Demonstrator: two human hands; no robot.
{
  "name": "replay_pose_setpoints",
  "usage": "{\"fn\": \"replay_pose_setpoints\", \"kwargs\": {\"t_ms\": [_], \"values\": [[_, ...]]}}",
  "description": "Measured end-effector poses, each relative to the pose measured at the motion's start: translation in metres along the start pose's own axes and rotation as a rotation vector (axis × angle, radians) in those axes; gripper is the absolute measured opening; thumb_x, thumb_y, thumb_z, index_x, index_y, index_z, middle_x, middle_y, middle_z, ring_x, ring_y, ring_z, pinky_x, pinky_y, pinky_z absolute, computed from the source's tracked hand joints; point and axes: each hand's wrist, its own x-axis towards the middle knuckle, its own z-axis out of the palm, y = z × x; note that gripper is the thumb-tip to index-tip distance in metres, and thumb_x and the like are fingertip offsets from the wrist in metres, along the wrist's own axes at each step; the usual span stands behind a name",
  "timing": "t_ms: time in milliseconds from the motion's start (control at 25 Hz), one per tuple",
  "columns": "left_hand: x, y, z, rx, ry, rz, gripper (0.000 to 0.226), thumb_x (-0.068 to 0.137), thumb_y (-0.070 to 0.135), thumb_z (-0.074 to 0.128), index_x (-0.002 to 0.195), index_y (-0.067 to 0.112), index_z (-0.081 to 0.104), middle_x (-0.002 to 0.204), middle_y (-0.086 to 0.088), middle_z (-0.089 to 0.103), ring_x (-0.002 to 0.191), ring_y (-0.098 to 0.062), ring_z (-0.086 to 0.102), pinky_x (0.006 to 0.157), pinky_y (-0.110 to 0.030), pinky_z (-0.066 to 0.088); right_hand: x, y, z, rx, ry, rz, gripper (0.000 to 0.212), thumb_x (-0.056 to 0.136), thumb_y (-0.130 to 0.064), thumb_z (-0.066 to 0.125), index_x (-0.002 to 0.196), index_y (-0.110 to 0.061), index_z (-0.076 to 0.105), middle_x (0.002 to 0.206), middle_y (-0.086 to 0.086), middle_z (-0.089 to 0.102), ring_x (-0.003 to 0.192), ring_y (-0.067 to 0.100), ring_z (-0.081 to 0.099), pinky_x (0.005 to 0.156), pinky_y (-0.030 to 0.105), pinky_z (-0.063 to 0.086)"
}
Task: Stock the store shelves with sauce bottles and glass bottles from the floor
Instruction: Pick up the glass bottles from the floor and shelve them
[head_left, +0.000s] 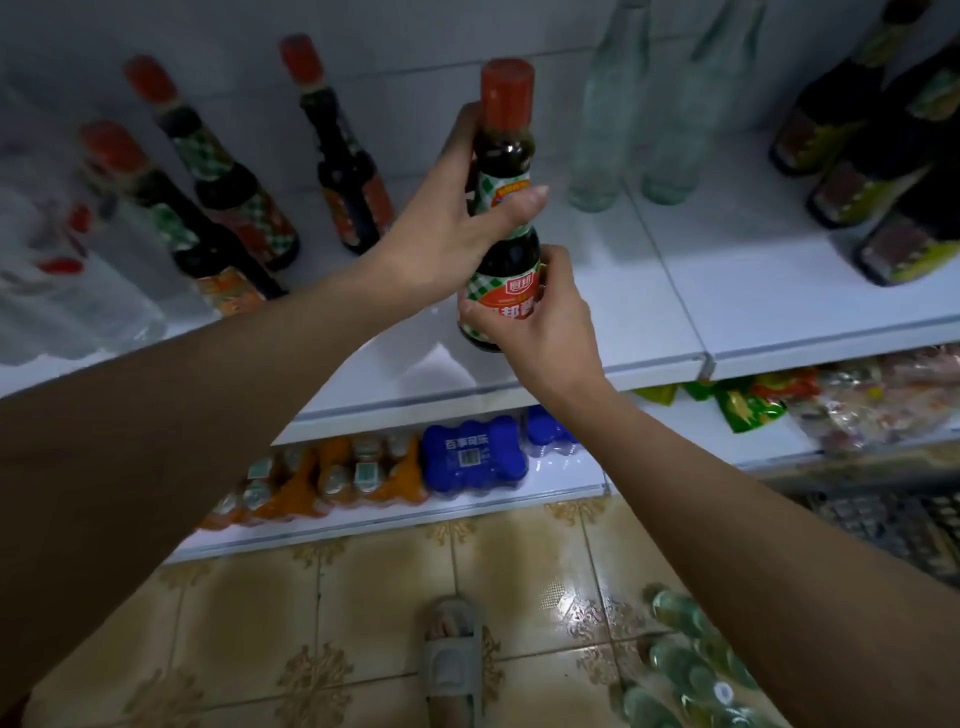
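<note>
Head view: your left hand (447, 228) curls around the neck of a red-capped sauce bottle (501, 208), while your right hand (540, 322) grips its labelled base. You hold it upright at the white shelf (649, 312), between three matching bottles (228, 176) and two clear glass bottles (613, 114).

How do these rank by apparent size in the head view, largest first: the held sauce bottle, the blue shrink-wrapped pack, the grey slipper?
1. Held sauce bottle, gripped by left hand and right hand.
2 and 3. Blue pack and grey slipper look alike; they lie at different distances, so I leave them unranked.
</note>
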Motion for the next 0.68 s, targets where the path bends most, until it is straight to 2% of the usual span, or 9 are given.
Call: {"fn": "replay_pose_setpoints", "kwargs": {"t_ms": [40,120,200,280,400,520,600,680], "values": [[-0.006,-0.010,-0.008,0.014,-0.001,-0.013,0.050,0.093,0.022,0.063,0.135,0.012,0.037,0.119,-0.003,0.057,0.100,0.004,0.059,0.091,-0.013,0.046,0.003,-0.001,0.013,-0.018,-0.015,0.002,0.062,0.073,-0.034,0.083,0.121,-0.024,0.045,0.104,-0.012,0.063,0.096,0.009,0.065,0.085,0.034,0.057],[-0.018,-0.029,-0.023,-0.005,0.010,-0.031,0.052,0.092,0.020,0.063,0.136,0.009,0.037,0.119,-0.015,0.058,0.107,-0.011,0.061,0.098,-0.024,0.049,0.008,-0.002,0.037,-0.049,-0.035,0.003,0.062,0.072,-0.032,0.084,0.119,-0.021,0.046,0.102,-0.010,0.064,0.095,0.013,0.066,0.086,0.038,0.056],[-0.026,-0.046,-0.035,-0.019,0.047,-0.035,0.055,0.090,0.021,0.063,0.137,0.010,0.037,0.118,-0.013,0.058,0.112,-0.018,0.060,0.104,-0.039,0.047,0.013,-0.003,0.056,-0.081,-0.054,0.005,0.062,0.071,-0.030,0.085,0.118,-0.020,0.046,0.102,-0.009,0.063,0.095,0.013,0.064,0.087,0.037,0.055],[-0.029,-0.059,-0.046,-0.025,0.069,-0.051,0.057,0.089,0.022,0.063,0.139,0.012,0.037,0.119,-0.010,0.058,0.114,-0.018,0.059,0.105,-0.043,0.045,0.017,-0.004,0.075,-0.101,-0.079,0.008,0.062,0.072,-0.030,0.085,0.118,-0.020,0.045,0.100,-0.011,0.060,0.095,0.013,0.064,0.087,0.037,0.055],[-0.032,-0.074,-0.065,-0.043,0.062,-0.093,0.063,0.089,0.022,0.062,0.144,0.014,0.033,0.118,-0.006,0.059,0.115,-0.017,0.058,0.106,-0.038,0.045,0.023,-0.005,0.101,-0.123,-0.111,0.009,0.062,0.072,-0.032,0.085,0.117,-0.020,0.045,0.101,-0.011,0.060,0.096,0.015,0.064,0.087,0.039,0.056],[-0.031,-0.087,-0.083,-0.043,0.087,-0.134,0.064,0.091,0.022,0.063,0.146,0.016,0.030,0.121,-0.002,0.059,0.113,-0.011,0.058,0.101,-0.025,0.047,0.033,-0.007,0.121,-0.147,-0.113,0.006,0.064,0.071,-0.034,0.085,0.117,-0.020,0.044,0.103,-0.009,0.060,0.096,0.016,0.064,0.085,0.038,0.056],[-0.029,-0.094,-0.091,-0.078,0.125,-0.150,0.054,0.092,0.017,0.063,0.138,0.018,0.035,0.120,-0.010,0.060,0.108,-0.012,0.061,0.092,-0.017,0.049,0.039,-0.009,0.131,-0.173,-0.120,0.000,0.067,0.070,-0.036,0.086,0.119,-0.021,0.043,0.106,-0.007,0.061,0.096,0.016,0.063,0.086,0.037,0.056],[-0.028,-0.098,-0.098,-0.151,0.158,-0.155,0.047,0.089,0.011,0.063,0.126,0.026,0.037,0.122,-0.021,0.058,0.108,-0.023,0.061,0.091,-0.021,0.052,0.045,-0.009,0.141,-0.197,-0.137,0.000,0.071,0.068,-0.038,0.086,0.121,-0.022,0.042,0.113,-0.003,0.064,0.100,0.018,0.064,0.087,0.039,0.056]]}}
